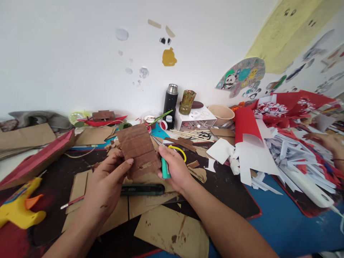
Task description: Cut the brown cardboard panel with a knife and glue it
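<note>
My left hand (111, 177) is closed on a piece of brown-painted cardboard (138, 148), its thumb on the front face and its fingers at the left edge. The piece is raised and tilted above the cluttered desk. At its right edge my right hand (176, 166) is closed around scissors with a green and yellow handle (165, 168). A grey blade shows behind the cardboard; the rest of it is hidden. Under the hands lie a dark utility knife (142, 189) and flat scraps of plain cardboard (174, 229).
A yellow glue gun (23, 206) lies at the left, by a red cardboard boat (37, 157). Behind are a black flask (170, 100), a white box (195, 120) and a bowl (221, 113). White paper strips (298, 157) heap up at the right, where another person's hand (326, 141) reaches in.
</note>
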The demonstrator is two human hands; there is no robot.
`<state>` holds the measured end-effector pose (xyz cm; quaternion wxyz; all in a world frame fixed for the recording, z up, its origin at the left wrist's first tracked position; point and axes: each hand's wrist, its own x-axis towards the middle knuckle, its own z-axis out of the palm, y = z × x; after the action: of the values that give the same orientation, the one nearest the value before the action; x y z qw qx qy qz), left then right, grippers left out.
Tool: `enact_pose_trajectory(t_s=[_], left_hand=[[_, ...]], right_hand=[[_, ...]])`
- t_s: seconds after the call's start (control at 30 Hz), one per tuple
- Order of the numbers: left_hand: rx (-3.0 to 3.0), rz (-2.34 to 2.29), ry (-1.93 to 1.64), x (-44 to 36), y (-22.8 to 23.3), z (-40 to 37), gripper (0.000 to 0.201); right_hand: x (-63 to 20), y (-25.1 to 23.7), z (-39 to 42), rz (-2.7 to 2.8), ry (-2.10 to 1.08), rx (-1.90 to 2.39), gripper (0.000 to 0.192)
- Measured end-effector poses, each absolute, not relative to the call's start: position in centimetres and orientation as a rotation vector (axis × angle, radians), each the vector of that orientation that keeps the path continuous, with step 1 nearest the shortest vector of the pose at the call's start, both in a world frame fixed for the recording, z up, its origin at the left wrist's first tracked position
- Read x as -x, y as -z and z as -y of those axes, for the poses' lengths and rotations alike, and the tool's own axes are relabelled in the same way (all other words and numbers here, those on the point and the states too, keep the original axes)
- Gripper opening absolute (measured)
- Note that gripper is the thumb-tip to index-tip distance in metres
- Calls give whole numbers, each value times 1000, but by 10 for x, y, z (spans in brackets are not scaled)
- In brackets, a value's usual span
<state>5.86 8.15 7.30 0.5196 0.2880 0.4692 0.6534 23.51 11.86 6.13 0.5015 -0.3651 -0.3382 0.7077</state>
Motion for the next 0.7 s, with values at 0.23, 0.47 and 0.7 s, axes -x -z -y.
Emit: enact_pose_trajectory(t_s=[0.23, 0.47, 0.7], left_hand=[[-759, -1100, -1496, -62, -80, -79, 45], [-762, -1101, -1490, -62, -80, -79, 48], [-736, -1108, -1501, -60, -82, -79, 43]], right_hand=[[-236, -65, -113, 962, -1690, 885, 60], [-235, -64, -114, 999, -1678, 922, 62], [-234, -63, -113, 1014, -1671, 889, 59]])
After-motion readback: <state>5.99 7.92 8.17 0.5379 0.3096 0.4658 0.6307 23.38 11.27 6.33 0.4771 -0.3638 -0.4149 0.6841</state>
